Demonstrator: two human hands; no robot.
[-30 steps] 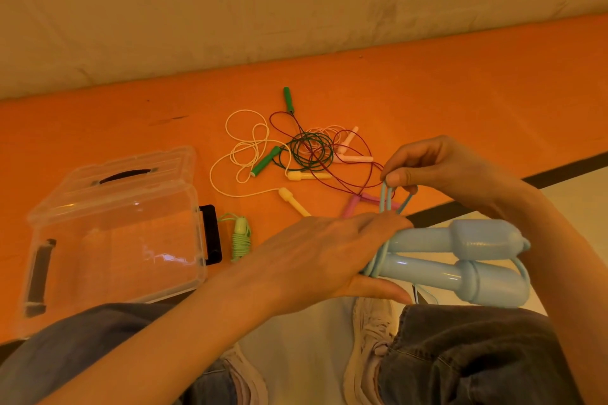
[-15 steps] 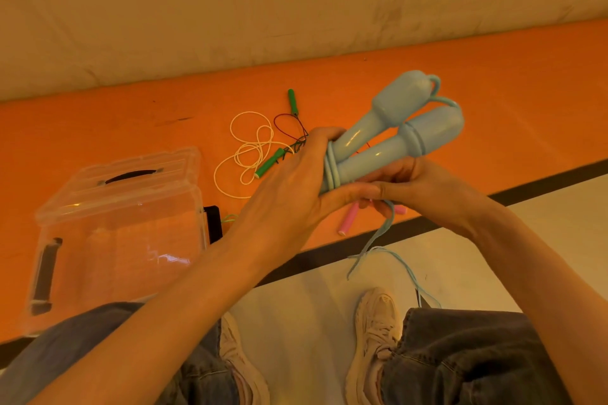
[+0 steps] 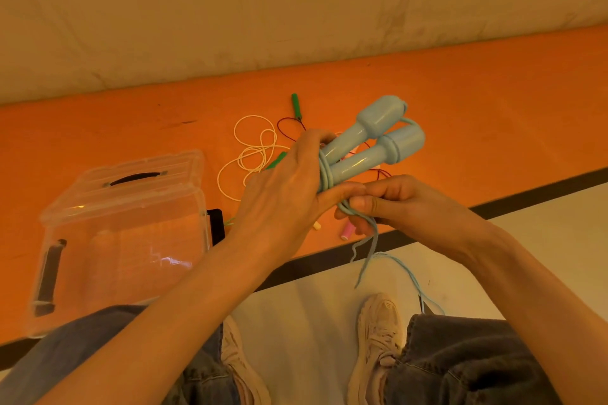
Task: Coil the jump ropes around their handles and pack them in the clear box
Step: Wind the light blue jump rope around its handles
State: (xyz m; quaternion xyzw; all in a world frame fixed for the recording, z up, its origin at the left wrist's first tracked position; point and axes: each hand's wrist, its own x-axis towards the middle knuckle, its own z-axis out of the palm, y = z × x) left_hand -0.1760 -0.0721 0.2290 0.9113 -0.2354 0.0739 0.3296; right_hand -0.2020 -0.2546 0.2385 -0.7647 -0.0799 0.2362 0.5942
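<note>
My left hand (image 3: 289, 187) grips the two light blue handles (image 3: 371, 145) of a jump rope, held together and pointing up to the right. A few turns of blue rope circle their thin ends. My right hand (image 3: 394, 207) pinches the blue rope (image 3: 370, 246) just below the handles; its loose tail hangs toward the floor. The clear box (image 3: 125, 233) stands open at the left on the orange mat. Behind my hands lie a cream rope (image 3: 253, 151), green handles (image 3: 296, 105) and a pink handle (image 3: 347, 232), partly hidden.
The orange mat (image 3: 493, 115) runs across the view with a black edge strip (image 3: 526, 194) and pale floor on my side. A beige wall (image 3: 296, 3) rises behind it. My knees in jeans and both shoes (image 3: 378, 325) fill the bottom.
The blue handles swung from lying low and pointing right to raised and pointing up-right. My right hand moved from above them to below, still on the rope; more turns sit around the handles.
</note>
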